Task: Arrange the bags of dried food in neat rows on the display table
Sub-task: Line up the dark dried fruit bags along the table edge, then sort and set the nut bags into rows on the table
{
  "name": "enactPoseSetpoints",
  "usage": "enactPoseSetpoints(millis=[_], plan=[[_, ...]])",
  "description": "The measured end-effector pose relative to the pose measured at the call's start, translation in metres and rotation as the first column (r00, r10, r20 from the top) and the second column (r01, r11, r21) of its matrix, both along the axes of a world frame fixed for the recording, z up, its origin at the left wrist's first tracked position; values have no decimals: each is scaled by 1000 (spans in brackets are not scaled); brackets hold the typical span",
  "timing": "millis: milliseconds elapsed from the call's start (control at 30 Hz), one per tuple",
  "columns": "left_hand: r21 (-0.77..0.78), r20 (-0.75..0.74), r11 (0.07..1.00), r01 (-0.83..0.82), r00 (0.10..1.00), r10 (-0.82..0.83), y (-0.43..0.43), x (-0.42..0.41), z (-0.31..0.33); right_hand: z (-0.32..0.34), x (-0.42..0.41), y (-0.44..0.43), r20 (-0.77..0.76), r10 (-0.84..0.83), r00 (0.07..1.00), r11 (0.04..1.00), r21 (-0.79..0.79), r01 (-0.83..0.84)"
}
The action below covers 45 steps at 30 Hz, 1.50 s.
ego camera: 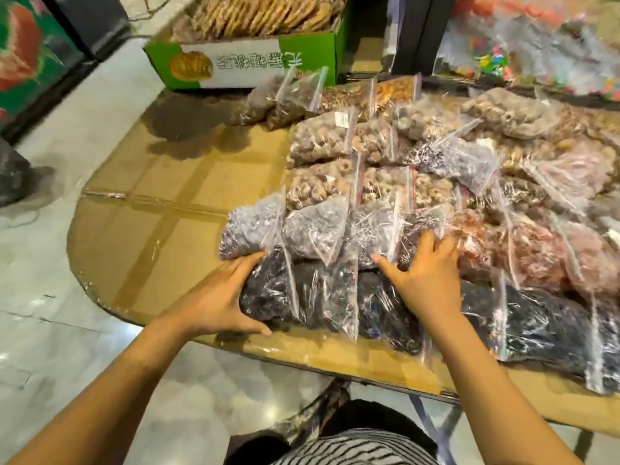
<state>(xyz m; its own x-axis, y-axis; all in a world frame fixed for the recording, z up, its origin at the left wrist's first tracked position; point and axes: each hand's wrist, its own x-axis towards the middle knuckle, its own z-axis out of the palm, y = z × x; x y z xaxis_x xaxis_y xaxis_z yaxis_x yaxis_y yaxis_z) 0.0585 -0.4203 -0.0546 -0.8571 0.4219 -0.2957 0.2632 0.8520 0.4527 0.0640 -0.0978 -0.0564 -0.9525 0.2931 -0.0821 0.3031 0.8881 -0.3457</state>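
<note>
Clear zip bags of dried food lie in overlapping rows on the display table [151,229], which is covered in taped cardboard. The front row holds bags of black dried fruit [322,297]. Behind it lie bags of purple-grey pieces [251,226], then tan rings [318,182], then pale brown lumps [318,139]. Reddish bags [536,256] lie to the right. My left hand [221,297] cups the left end of the leftmost black bag, thumb under its front edge. My right hand [426,273] presses flat, fingers spread, on the bags between the two front rows.
A green and white carton [241,65] of golden crackers stands at the table's far left corner. Piled bags and colourful packets [503,62] fill the back right. The table's left half is bare cardboard. A dark sack [13,176] sits on the tiled floor at left.
</note>
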Motion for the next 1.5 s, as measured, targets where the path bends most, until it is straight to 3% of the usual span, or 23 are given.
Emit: enactPoseSetpoints(millis=[233,567,700,767,833,933,1000,1067,1133,1167,1267,1400,1500], plan=[[2,24,983,184,983,-184,-10,-25,-5,-11,3,-9,-8,-123,992,989,-81,122],[-21,31,888,459,888,-458,-28,-49,-14,-9,-3,-21,35,-310,950,934,-177,311],[-132,27,822,554,831,-556,-30,-54,-12,-14,-2,-22,0,-340,940,923,-193,333],[-254,-146,762,596,755,-640,-28,-57,-6,-17,-1,-22,-7,-351,936,919,-195,343],[-335,-204,710,620,688,-697,-23,-59,7,-17,-1,-24,-27,-343,939,922,-200,331],[-252,-349,717,650,630,-694,-7,-75,30,-14,-1,-25,-36,-337,941,920,-223,321],[-166,-391,745,646,651,-651,19,-91,56,-11,-1,-24,-6,-322,947,937,-148,317],[-139,-421,770,622,667,-615,49,-115,72,-9,0,-22,10,-277,961,959,70,276],[-109,-447,801,589,690,-569,84,-142,85,-8,-1,-12,-66,-222,973,949,215,231],[-78,-456,820,566,712,-535,102,-156,90,-5,-4,-4,-159,-209,965,949,205,239],[-95,-501,862,497,725,-473,160,-202,99,10,-30,41,-401,-301,865,944,5,331],[-243,-473,864,441,724,-503,241,-274,82,35,-99,130,-316,-523,792,844,-319,430],[-352,-438,849,393,733,-521,294,-320,67,39,-163,198,-207,-596,776,736,-527,425]])
